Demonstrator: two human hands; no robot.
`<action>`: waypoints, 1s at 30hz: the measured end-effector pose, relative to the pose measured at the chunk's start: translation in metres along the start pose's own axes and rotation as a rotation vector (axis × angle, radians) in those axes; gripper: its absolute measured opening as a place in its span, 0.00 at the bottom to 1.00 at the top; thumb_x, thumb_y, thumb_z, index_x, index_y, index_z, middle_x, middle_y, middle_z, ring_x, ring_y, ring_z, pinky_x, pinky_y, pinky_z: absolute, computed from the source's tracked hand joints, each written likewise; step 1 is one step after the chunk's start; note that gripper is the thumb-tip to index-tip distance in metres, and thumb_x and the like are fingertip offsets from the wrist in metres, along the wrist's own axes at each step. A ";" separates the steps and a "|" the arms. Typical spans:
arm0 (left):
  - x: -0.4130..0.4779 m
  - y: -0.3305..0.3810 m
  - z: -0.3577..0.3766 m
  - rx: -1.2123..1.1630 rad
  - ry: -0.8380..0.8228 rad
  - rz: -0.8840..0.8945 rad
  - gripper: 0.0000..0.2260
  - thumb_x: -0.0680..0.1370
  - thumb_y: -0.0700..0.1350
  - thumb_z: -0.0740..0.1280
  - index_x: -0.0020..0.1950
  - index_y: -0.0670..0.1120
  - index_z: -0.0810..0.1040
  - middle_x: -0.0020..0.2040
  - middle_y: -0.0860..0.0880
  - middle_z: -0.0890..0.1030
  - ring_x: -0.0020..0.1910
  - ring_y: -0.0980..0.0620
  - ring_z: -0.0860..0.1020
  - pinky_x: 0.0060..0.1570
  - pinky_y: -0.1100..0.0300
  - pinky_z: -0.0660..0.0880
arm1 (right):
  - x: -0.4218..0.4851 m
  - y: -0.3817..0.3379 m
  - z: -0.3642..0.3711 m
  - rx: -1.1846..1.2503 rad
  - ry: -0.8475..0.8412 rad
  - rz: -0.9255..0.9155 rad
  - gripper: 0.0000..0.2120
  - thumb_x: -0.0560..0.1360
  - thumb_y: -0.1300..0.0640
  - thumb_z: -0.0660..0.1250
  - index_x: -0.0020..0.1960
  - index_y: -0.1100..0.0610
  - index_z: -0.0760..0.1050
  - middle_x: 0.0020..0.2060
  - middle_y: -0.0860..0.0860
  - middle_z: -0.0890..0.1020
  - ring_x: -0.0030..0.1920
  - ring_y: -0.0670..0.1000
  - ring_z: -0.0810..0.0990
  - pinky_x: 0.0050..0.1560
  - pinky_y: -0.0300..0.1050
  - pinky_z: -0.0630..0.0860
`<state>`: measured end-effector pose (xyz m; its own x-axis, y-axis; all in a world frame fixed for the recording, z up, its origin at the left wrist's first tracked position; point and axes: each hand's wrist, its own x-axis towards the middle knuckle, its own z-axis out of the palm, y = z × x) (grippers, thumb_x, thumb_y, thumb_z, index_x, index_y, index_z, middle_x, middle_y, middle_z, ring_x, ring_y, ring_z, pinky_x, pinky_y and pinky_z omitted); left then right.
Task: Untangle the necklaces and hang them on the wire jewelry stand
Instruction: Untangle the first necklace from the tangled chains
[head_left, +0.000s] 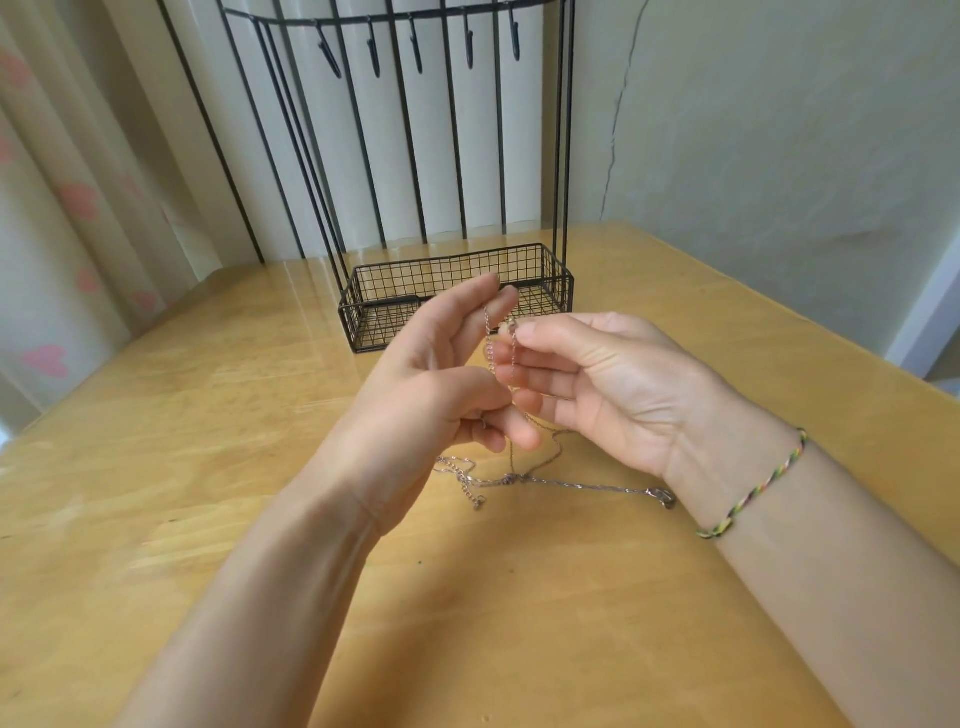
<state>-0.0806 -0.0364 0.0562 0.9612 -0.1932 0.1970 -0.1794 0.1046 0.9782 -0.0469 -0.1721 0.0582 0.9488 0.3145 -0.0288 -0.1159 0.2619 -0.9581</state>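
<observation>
Left hand (441, 374) pinched thin chain (488, 343) at fingertips; right hand (587, 384) pinched its clasp end. Chain ran straight down to knot (511, 479) on table (208, 415), below and between hands. Stand hooks (415, 49) waited high behind, empty.

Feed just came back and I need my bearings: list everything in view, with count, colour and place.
necklaces: count unclear, silver, tangled; part on the table, part lifted between the hands
wire jewelry stand: one, black, rear centre of the table, hooks bare
table: one, light wood, under everything
curtain: one, cream with pink hearts, far left
bracelet: one, multicoloured braid, right wrist
left hand: one, fingers pinching chain
right hand: one, fingers pinching chain
</observation>
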 end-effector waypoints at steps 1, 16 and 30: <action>0.000 0.000 0.000 0.005 -0.001 0.004 0.36 0.64 0.33 0.61 0.72 0.49 0.66 0.68 0.57 0.73 0.24 0.50 0.78 0.26 0.64 0.71 | 0.000 0.000 0.000 -0.010 -0.001 -0.001 0.07 0.74 0.62 0.67 0.38 0.57 0.78 0.33 0.51 0.83 0.34 0.47 0.81 0.39 0.40 0.76; 0.000 -0.002 0.000 -0.164 -0.097 -0.006 0.35 0.65 0.31 0.61 0.72 0.46 0.66 0.68 0.55 0.74 0.22 0.54 0.74 0.24 0.66 0.70 | -0.001 0.001 0.005 -0.096 0.034 -0.092 0.05 0.74 0.64 0.66 0.40 0.59 0.78 0.30 0.50 0.81 0.32 0.46 0.78 0.39 0.39 0.74; 0.000 -0.003 0.001 -0.117 -0.085 0.010 0.35 0.65 0.31 0.60 0.72 0.47 0.65 0.68 0.56 0.74 0.22 0.53 0.74 0.25 0.65 0.70 | -0.003 0.002 0.008 -0.120 0.093 -0.133 0.06 0.74 0.65 0.67 0.38 0.59 0.78 0.29 0.50 0.81 0.30 0.46 0.77 0.38 0.39 0.74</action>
<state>-0.0800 -0.0373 0.0533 0.9375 -0.2730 0.2160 -0.1580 0.2193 0.9628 -0.0520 -0.1653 0.0581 0.9771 0.1977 0.0791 0.0425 0.1829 -0.9822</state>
